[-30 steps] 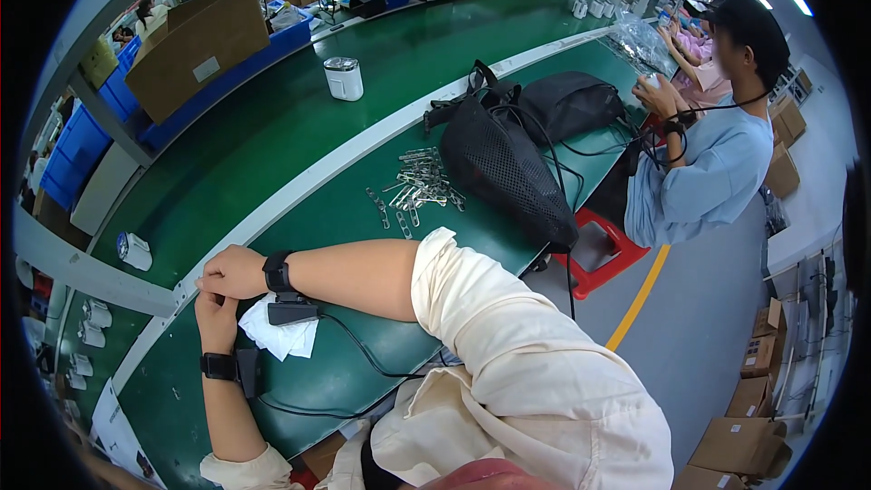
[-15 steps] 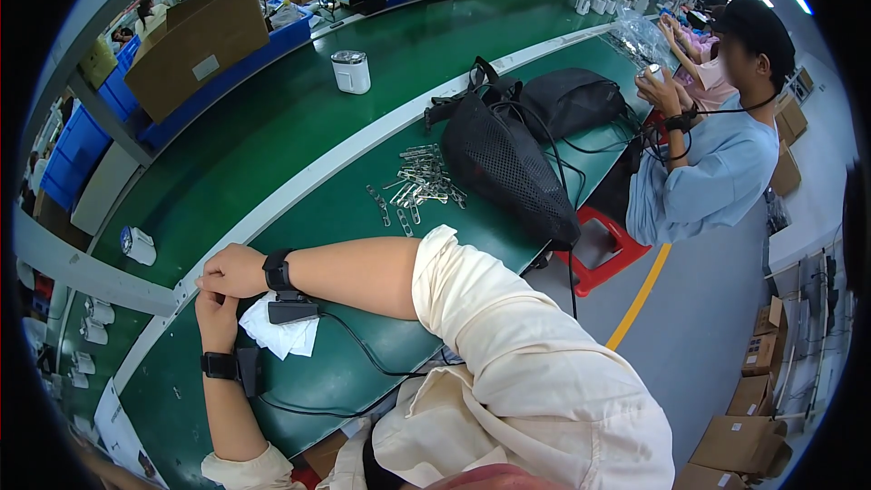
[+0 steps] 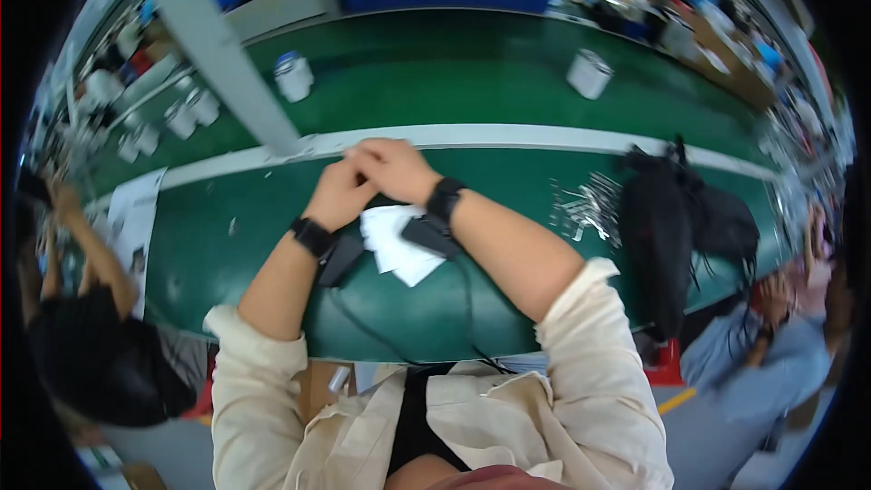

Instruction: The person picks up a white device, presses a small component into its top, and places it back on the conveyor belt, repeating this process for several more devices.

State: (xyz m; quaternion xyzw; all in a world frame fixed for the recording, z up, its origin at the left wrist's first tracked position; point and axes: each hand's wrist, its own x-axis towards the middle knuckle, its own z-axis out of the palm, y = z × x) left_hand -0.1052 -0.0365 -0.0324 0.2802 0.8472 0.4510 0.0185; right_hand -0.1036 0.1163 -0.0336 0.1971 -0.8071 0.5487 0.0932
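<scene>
My left hand (image 3: 337,191) and my right hand (image 3: 399,170) meet at the white rail along the bench's far edge. The right hand lies partly over the left one's fingertips. Both look closed, with fingers curled in; whether anything is between them is hidden. Just below them, on the green bench (image 3: 263,245), lies a crumpled white cloth or tissue (image 3: 396,252). Black bands with small black boxes sit on my wrists, and cables run from the boxes toward me. To the right of my right forearm is a pile of small metal clips (image 3: 594,207).
Black bags (image 3: 667,227) lie at the bench's right. Beyond the rail, white canisters (image 3: 294,77) (image 3: 590,73) stand on a green surface. A grey post (image 3: 218,45) rises at left. A printed sheet (image 3: 136,222) lies at the left end. People (image 3: 109,345) (image 3: 771,354) sit at both sides.
My view has swung left and now faces the bench squarely, so the bags and clips sit farther right. My hands stay together by the rail, beyond the white cloth.
</scene>
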